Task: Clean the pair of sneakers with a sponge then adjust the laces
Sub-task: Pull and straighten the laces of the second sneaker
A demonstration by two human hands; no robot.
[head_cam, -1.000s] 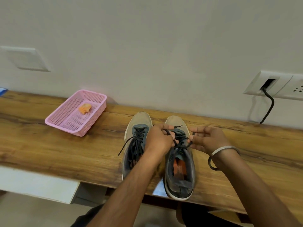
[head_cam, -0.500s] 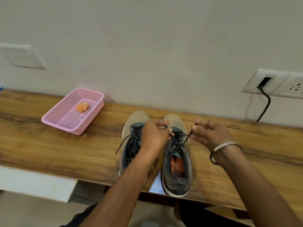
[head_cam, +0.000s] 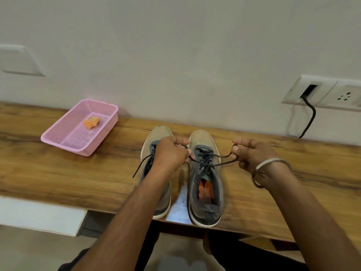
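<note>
With the sponge (head_cam: 91,122) in the pink basket (head_cam: 58,137) far left on the counter (head_cam: 58,173), lace adjustment is underway: left hand (head_cam: 172,151) and right hand (head_cam: 252,155) each pinch a lace (head_cam: 224,155) of the right sneaker (head_cam: 205,173), requiring knot tightening next.

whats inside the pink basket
One small orange sponge lies on the floor of the pink basket, toward its far end. Nothing else shows in it; the near wall hides little.
</note>
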